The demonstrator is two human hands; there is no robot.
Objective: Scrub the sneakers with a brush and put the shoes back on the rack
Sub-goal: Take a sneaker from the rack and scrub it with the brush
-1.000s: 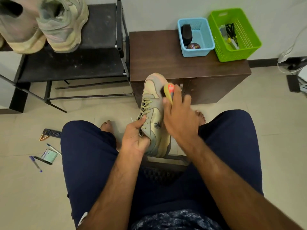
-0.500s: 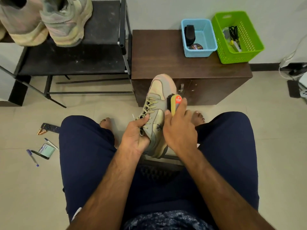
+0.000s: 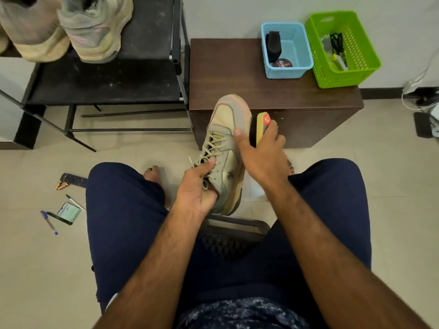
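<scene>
The sneaker (image 3: 225, 143) is a worn beige-and-grey low-top with soft, scuffed panels, olive laces and a dark smudge on its side. It is held off the floor between the person's knees, toe pointing toward the cabinet. The brush (image 3: 261, 125) is an oblong block with a yellow back and a red label, its dark bristles set against the shoe's right side near the toe. 2 more sneakers (image 3: 95, 32) in the same faded colours stand on the black, dusty rack (image 3: 114, 84). Beside it, the dark wood-grain surface (image 3: 237, 74) carries a blue lattice basket (image 3: 285, 72) and a green basket (image 3: 344, 77). The floor is pale glossy tile, with a remote (image 3: 73, 180) lying at left. The left hand (image 3: 197, 191) has its grip closed around the sneaker's collar, thumb on the laces. The right hand (image 3: 263, 155) grips the brush, fingers wrapped over its back, thumb stretched onto the upper.
</scene>
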